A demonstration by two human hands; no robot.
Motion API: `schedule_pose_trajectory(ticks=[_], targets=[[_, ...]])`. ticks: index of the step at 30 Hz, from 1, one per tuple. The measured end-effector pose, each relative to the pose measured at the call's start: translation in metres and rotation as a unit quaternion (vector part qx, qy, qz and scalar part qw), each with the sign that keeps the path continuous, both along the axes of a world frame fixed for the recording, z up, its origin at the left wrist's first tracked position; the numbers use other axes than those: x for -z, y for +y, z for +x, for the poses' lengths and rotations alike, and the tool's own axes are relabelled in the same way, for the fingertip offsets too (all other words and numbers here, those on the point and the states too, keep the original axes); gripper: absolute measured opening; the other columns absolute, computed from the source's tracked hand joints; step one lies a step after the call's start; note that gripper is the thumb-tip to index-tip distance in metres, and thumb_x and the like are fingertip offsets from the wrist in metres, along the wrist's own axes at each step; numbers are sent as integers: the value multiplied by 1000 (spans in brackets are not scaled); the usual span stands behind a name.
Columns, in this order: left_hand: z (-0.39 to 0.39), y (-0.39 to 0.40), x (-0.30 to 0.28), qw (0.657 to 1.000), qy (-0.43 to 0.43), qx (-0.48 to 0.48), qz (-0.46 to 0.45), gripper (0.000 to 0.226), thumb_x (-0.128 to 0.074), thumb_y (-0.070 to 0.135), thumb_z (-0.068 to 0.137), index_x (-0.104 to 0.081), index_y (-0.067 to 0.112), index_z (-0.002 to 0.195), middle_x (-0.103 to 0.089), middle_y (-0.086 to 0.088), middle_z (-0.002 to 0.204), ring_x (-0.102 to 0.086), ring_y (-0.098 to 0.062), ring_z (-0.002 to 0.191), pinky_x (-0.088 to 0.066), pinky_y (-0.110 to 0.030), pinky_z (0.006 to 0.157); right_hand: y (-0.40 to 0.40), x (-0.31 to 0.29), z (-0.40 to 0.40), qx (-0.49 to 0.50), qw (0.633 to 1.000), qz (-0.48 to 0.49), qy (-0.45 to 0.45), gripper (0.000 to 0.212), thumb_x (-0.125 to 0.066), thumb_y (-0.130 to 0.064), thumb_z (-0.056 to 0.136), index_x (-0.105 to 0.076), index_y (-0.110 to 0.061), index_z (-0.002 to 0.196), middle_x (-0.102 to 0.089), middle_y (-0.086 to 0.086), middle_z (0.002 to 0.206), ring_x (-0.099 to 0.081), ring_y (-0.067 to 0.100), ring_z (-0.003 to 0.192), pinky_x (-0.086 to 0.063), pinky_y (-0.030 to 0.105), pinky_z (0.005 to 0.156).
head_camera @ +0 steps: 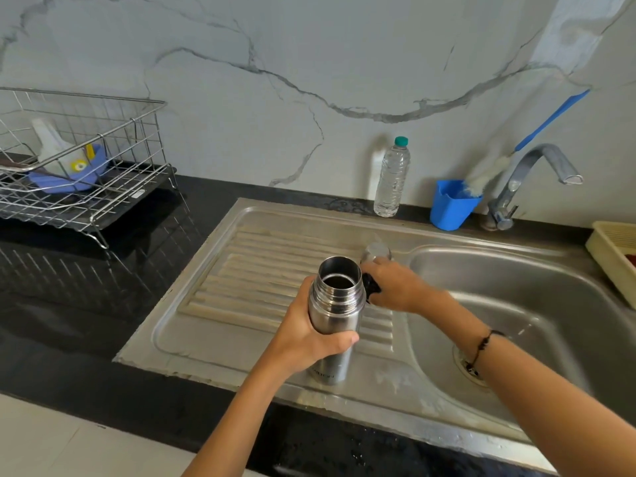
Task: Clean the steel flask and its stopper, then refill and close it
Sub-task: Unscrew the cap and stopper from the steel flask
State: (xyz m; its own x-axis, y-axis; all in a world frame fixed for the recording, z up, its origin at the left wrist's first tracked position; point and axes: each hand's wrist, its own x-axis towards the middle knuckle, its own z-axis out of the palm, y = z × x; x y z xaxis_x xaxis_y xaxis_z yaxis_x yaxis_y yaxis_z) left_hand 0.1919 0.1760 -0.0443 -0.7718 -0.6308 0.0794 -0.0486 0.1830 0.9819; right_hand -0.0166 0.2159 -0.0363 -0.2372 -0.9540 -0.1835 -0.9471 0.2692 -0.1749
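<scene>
The steel flask (335, 315) stands upright on the ribbed drainboard (254, 270) with its mouth open. My left hand (309, 333) grips its body from the left. Just right of the flask's neck, my right hand (395, 287) holds the black stopper (371, 287), mostly hidden under my fingers. A steel cap (375, 251) lies on the drainboard just beyond my right hand.
The sink basin (516, 304) lies to the right, the tap (526, 180) behind it. A clear water bottle (392, 179) and a blue cup (451, 204) with a bottle brush (488, 173) stand at the back. A wire dish rack (79, 166) sits left, a cream basket (616, 256) far right.
</scene>
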Motion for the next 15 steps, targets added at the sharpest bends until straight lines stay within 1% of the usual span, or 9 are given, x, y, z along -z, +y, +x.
schedule_pose_trajectory(ticks=[3,7,12,15], targets=[[0,0,0,1000,3,3,-1,77,-78,36,52,-47,23,121,-65,3,104,-64,-10,97,-50,-22,78,-2,30,-5,20,1000,-18,4,47,-62,-15,80,-46,-18,124,-43,12,123,-52,34,105,-46,38,86],[0,0,2,1000,3,-1,0,73,-79,35,52,-47,28,118,-66,8,102,-64,-10,96,-50,-22,77,-4,47,-3,28,998,-50,9,46,-61,-18,84,-44,-18,126,-44,12,124,-51,34,107,-45,39,86],[0,1,2,1000,9,-6,5,73,-79,36,51,-49,27,116,-66,6,102,-65,-11,96,-51,-23,77,-5,55,-2,38,998,-47,-2,44,-61,-25,86,-42,-23,126,-47,10,121,-50,31,106,-47,37,83],[0,0,2,1000,10,-3,2,73,-78,37,50,-49,28,116,-66,5,102,-65,-11,95,-51,-24,77,-5,52,1,46,999,-25,2,49,-60,-28,87,-38,-23,130,-45,10,125,-48,32,112,-46,39,86]])
